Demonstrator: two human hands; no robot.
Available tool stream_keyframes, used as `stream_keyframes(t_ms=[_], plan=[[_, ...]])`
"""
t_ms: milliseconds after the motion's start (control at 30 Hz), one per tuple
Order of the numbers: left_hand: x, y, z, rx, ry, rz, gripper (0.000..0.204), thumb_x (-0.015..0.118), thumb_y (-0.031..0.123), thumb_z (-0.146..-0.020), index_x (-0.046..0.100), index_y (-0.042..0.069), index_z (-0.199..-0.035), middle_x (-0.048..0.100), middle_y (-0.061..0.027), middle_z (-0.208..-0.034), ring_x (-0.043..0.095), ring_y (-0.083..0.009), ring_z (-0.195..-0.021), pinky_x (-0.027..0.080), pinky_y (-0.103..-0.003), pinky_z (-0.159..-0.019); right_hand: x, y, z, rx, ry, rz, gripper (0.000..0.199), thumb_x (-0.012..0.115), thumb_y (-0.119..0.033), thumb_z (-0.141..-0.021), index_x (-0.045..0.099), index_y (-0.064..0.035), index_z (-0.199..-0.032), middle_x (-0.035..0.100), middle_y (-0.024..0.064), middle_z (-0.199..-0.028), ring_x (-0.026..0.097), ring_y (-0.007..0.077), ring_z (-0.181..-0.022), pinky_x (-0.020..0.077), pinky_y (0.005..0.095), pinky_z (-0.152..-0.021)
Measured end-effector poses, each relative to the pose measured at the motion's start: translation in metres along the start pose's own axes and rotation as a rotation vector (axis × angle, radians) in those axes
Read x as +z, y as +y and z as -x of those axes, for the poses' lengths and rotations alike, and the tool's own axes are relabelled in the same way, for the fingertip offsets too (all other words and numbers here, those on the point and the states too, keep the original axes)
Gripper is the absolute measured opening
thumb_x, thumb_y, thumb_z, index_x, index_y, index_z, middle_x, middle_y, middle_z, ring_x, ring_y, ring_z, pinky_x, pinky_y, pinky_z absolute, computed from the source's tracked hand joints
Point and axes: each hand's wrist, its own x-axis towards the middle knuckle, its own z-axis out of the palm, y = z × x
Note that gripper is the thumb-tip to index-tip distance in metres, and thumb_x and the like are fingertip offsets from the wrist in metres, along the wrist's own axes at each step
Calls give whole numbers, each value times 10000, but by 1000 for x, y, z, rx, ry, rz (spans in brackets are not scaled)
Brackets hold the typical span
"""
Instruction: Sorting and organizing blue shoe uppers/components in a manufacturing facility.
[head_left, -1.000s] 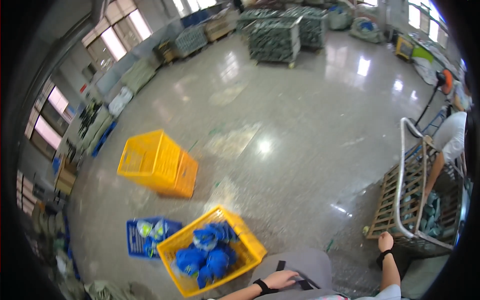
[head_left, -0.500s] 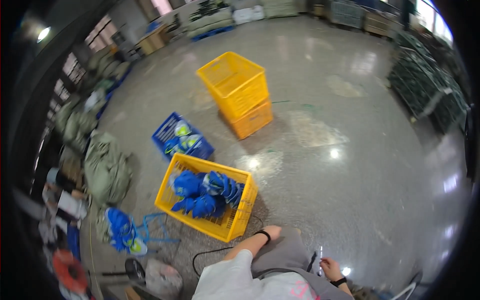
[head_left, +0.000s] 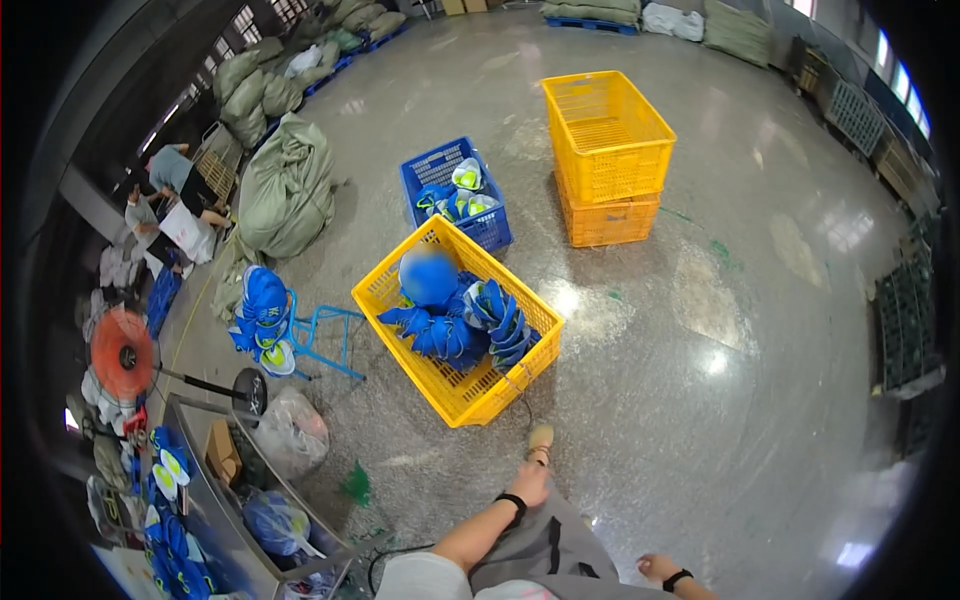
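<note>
My left hand, with a black band at the wrist, hangs over my grey-trousered leg. Its back faces up and its fingers are mostly hidden. Lower and to the right, my right hand hangs beside my body, fingers loosely apart and nothing visible in them. Ahead of both hands stands a yellow plastic crate. Inside it lie blue fabric pieces that look like caps, some nested in a stack; neither hand touches them. A sandal-clad foot shows just beyond my left hand.
A blue crate with similar pieces stands behind the yellow one. Two stacked yellow crates stand farther right. At left are a blue stool, an orange fan, a metal-edged table, a large green sack and people.
My view has turned left, so the crates sit farther right and the table at left has come into sight. Both hands still hang near my legs.
</note>
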Motion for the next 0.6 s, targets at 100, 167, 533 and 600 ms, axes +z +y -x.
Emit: stream_keyframes(t_ms=[100,167,533,600], plan=[[-62,-30,-52,-247,211,105,542,635,251,-719,474,33,-1189,379,-220,-1299,317,-419,-1218,266,-457,-1034,-51,-18,-58,72,-69,211,319,487,-303,-798,634,-116,-1011,653,152,-929,604,354,-907,479,415,-795],[-94,-76,-96,-375,258,46,611,648,267,-723,429,43,-1247,299,-203,-1367,251,-412,-1265,261,-464,-1040,-112,-96,-95,51,-15,291,308,502,-295,-809,633,-111,-1018,657,147,-914,616,341,-883,489,401,-774],[-230,-241,-348,-101,327,-457,283,543,91,-744,574,115,-1024,556,-63,-1053,429,-308,-1150,397,-435,-888,-213,-263,-193,-33,-75,-134,222,578,-200,-813,638,-64,-979,656,134,-804,643,254,-693,511,327,-636],[-234,-296,-310,-165,394,-435,209,533,77,-733,594,115,-929,569,-52,-953,452,-297,-1109,435,-413,-833,-224,-273,-209,-4,-48,-102,221,581,-197,-808,640,-66,-975,654,134,-801,642,254,-690,510,329,-638]])
